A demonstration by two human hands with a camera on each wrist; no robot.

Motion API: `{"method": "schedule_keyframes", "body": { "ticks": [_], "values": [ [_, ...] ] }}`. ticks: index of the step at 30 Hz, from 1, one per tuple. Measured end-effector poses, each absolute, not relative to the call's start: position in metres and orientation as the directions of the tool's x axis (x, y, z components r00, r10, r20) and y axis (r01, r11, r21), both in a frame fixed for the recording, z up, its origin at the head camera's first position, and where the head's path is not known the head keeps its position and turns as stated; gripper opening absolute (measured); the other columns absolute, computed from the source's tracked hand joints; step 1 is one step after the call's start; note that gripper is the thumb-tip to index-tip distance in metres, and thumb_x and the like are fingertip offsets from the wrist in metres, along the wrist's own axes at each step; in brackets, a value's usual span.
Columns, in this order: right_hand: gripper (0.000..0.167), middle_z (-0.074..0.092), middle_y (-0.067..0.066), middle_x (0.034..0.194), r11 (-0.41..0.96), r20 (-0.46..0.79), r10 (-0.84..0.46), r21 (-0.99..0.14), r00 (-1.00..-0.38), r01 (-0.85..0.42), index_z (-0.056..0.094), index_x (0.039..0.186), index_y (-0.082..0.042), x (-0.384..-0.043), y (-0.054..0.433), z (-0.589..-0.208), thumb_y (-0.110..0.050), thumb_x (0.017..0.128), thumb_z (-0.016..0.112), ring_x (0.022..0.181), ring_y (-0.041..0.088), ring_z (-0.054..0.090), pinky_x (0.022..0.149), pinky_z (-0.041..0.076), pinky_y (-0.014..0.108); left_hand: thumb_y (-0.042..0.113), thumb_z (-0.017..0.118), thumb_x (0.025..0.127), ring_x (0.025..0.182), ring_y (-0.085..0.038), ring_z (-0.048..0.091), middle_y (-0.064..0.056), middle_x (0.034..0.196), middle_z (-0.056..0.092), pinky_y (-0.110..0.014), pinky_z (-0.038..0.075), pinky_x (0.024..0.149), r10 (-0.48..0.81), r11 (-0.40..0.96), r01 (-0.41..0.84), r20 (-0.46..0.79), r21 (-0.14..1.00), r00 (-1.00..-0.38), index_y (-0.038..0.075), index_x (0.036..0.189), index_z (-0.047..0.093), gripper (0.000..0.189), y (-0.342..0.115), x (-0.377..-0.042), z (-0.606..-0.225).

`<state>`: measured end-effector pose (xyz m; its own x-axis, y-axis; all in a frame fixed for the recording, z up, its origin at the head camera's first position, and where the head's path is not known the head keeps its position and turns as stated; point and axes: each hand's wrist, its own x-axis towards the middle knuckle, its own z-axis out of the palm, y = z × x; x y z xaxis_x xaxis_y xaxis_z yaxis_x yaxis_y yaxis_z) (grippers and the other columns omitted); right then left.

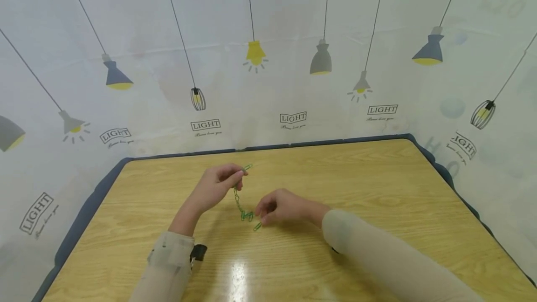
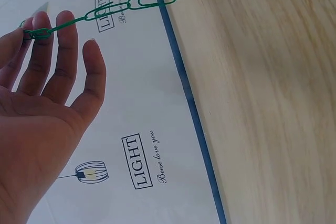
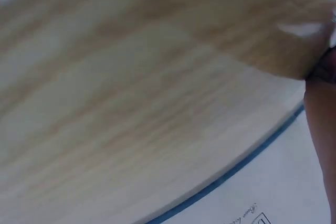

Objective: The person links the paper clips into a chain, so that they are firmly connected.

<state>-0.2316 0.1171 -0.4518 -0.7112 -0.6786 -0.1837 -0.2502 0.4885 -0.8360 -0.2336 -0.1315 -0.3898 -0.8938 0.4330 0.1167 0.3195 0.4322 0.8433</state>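
Observation:
A chain of linked green paper clips [image 2: 144,1] hangs from my left hand [image 1: 218,183]. The thumb and index finger pinch it near one end, and an end clip [image 1: 248,167] sticks out past the fingertips. In the head view the lower end of the chain [image 1: 246,216] lies bunched on the wooden table. My right hand [image 1: 285,206] is low over the table just right of that bunch, fingers loosely bent. One green paper clip [image 1: 258,226] is right at its thumb tip. The right wrist view is blurred and shows neither that hand's fingers nor a clip.
The wooden table [image 1: 356,176] has a dark blue edge strip [image 1: 319,143]. Behind and beside it hangs a pale sheet [image 1: 289,83] printed with lamps and lettering. A black strap piece [image 1: 198,252] is on the left wrist.

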Motion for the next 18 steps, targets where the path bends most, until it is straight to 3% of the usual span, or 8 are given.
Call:
{"method": "schedule_keyframes", "body": {
  "ticks": [7, 13, 18],
  "values": [
    [0.016, 0.069, -0.006, 0.097, 0.510, -0.177, -0.691, -0.806, -0.700, -0.299, 0.080, 0.108, -0.019, -0.229, 0.113, -0.460, -0.018, 0.093, 0.085, 0.089, 0.009, 0.058, 0.080, 0.050, 0.022, 0.030, 0.057, 0.112, 0.094, -0.020, 0.070, -0.008, 0.091, 0.072, -0.042, 0.058, 0.094, 0.434, 0.423, 0.314, 0.115, 0.850, -0.894, 0.010, 0.123, 0.074, 0.029, -0.131, -0.234, -0.395],
    [0.007, 0.067, -0.008, 0.095, 0.532, -0.174, -0.681, -0.785, -0.711, -0.317, 0.080, 0.095, -0.022, -0.227, 0.110, -0.464, -0.016, 0.094, 0.084, 0.088, 0.008, 0.057, 0.078, 0.049, 0.022, 0.030, 0.057, 0.112, 0.094, -0.021, 0.070, -0.008, 0.091, 0.072, -0.054, 0.057, 0.097, 0.432, 0.423, 0.306, 0.107, 0.853, -0.895, 0.010, 0.120, 0.074, 0.028, -0.130, -0.233, -0.398],
    [0.011, 0.063, -0.007, 0.093, 0.553, -0.188, -0.682, -0.765, -0.706, -0.330, 0.075, 0.088, -0.020, -0.225, 0.109, -0.463, -0.014, 0.096, 0.081, 0.086, 0.007, 0.055, 0.077, 0.047, 0.021, 0.028, 0.056, 0.112, 0.092, -0.020, 0.070, -0.009, 0.090, 0.071, -0.054, 0.057, 0.098, 0.434, 0.425, 0.301, 0.100, 0.854, -0.895, 0.010, 0.119, 0.074, 0.026, -0.130, -0.233, -0.399]
  ]
}}
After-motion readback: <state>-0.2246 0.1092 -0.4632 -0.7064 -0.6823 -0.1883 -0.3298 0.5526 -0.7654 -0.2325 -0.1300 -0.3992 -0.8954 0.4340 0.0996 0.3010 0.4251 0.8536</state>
